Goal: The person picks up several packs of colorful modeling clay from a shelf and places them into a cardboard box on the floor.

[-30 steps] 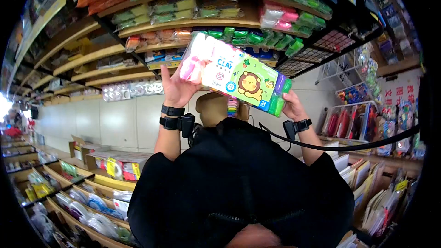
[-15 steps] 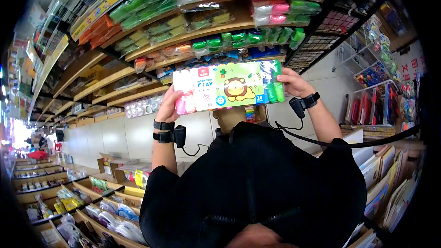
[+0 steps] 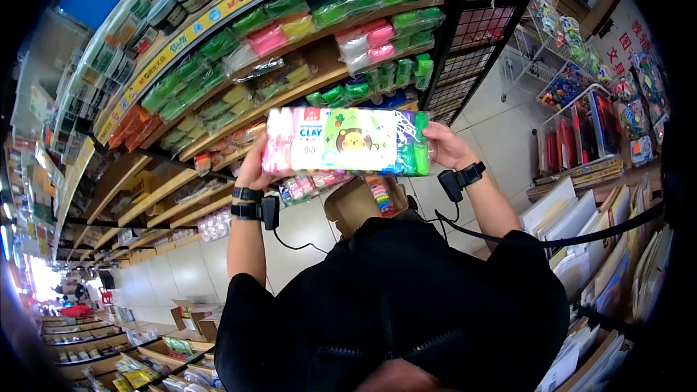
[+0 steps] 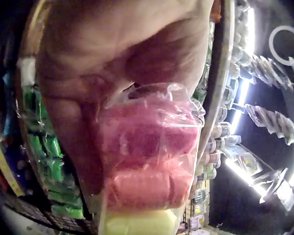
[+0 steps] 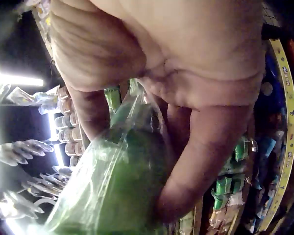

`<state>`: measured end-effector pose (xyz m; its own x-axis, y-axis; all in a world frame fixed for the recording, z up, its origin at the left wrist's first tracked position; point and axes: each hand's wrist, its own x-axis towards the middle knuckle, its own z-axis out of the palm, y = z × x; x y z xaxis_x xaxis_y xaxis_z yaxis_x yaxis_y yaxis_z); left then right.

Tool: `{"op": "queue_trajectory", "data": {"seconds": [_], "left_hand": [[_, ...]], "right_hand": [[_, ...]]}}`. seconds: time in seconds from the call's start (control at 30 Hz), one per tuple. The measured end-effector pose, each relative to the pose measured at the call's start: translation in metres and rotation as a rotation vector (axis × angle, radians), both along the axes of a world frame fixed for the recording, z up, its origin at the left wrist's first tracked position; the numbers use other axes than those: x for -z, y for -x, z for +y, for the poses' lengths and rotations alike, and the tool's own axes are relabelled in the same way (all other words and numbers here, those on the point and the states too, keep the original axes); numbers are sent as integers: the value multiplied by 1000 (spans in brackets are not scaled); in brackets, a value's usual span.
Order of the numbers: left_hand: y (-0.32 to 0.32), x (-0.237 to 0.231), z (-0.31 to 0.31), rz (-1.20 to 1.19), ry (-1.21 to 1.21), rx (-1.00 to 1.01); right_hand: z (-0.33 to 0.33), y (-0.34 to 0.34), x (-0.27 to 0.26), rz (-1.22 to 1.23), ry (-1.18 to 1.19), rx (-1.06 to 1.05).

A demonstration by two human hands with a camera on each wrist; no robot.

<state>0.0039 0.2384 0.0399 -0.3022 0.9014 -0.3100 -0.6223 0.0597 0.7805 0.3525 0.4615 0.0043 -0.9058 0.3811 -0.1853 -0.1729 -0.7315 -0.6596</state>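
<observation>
Holding clay pack (image 3: 348, 141), both ends, floor (image 3: 293, 226) below

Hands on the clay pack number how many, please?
2: the left hand at the pink end of the clay pack, the right hand at its green end.

Bent arms raised ahead of the torso, left hand (image 3: 254, 167) at left, right hand (image 3: 449, 147) at right, fingers curled, wrists strapped.
</observation>
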Motion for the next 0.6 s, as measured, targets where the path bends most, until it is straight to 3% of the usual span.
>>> {"op": "queue_trajectory", "data": {"seconds": [0.07,0.13,0.2,0.27,0.33,0.6], "left_hand": [[-2,-19,19,-163,-99,88],[-3,-20,39,-256,-109,-32],[33,35,49,-557,-542,281],[10,32,58,-549,-483,44],[-19,6,61,-339,-193,-192],[-48,11,36,-174,-128,-63]], "right_hand": [[-7,-5,2,9,10,16],[-15,-5,10,-10,11,149],[-27,3,12,49,17,208],[-34,8,14,68,16,235],[-41,20,11,78,24,262],[-38,38,21,56,22,319]]}}
